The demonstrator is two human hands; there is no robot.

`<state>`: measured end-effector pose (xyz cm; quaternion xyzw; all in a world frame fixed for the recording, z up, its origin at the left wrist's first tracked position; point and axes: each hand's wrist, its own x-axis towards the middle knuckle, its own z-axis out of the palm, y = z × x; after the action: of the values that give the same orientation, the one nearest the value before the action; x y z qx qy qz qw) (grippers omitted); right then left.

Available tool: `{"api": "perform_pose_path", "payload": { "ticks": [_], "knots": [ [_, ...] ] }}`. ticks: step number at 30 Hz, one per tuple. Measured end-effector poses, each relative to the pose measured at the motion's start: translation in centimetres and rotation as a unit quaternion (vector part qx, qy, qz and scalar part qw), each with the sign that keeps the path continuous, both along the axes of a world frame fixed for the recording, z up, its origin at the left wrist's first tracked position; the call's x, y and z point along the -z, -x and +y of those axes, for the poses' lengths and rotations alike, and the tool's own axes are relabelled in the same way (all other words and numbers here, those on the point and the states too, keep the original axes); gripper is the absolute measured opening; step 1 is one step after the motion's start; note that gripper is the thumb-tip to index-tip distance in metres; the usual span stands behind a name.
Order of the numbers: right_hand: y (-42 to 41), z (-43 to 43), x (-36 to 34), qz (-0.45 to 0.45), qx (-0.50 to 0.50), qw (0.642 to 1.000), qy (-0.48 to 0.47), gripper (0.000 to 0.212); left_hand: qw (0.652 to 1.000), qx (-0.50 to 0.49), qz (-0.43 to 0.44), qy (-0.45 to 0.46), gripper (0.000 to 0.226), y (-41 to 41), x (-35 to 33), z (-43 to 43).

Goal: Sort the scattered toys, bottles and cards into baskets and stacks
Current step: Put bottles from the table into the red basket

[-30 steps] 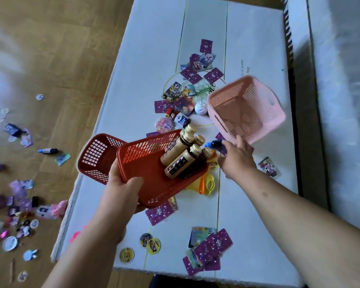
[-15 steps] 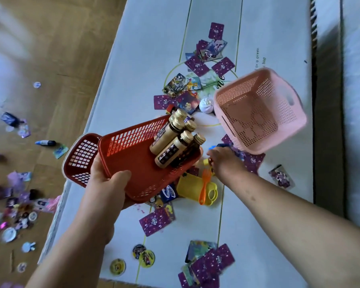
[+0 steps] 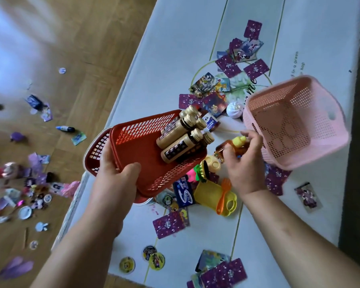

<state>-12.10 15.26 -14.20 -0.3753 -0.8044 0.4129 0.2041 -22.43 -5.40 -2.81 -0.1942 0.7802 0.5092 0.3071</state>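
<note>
My left hand [image 3: 116,179] grips the near rim of a red basket [image 3: 141,150], held tilted above the white mat [image 3: 175,59]. Several gold-capped brown bottles [image 3: 181,140] lie inside it at its right end. A second red basket [image 3: 95,150] shows behind it. My right hand [image 3: 244,165] holds a small orange bottle with a yellow cap [image 3: 234,143] just right of the red basket. A pink basket [image 3: 295,121] lies tipped on its side beside that hand. Purple cards [image 3: 229,64] are scattered on the mat.
Under my hands lie a yellow toy tray with an orange fork [image 3: 216,196], a blue pack [image 3: 184,193], a white round toy [image 3: 234,110] and a small blue-labelled bottle [image 3: 211,121]. Round badges [image 3: 154,256] lie near the mat's front. Toys and cards [image 3: 29,183] litter the wooden floor at left.
My right hand has lifted the small orange bottle off the mat and brought it up beside the red basket. The view has moved closer; the left hand keeps its hold.
</note>
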Motion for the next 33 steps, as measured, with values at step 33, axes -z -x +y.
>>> {"api": "perform_pose_path", "payload": {
  "ticks": [33],
  "knots": [
    [-0.8,3.4,7.9,-0.498,-0.210,0.821,-0.184,0.030,0.999,0.016,0.022,-0.045,0.064,0.0,2.2,-0.1]
  ]
}}
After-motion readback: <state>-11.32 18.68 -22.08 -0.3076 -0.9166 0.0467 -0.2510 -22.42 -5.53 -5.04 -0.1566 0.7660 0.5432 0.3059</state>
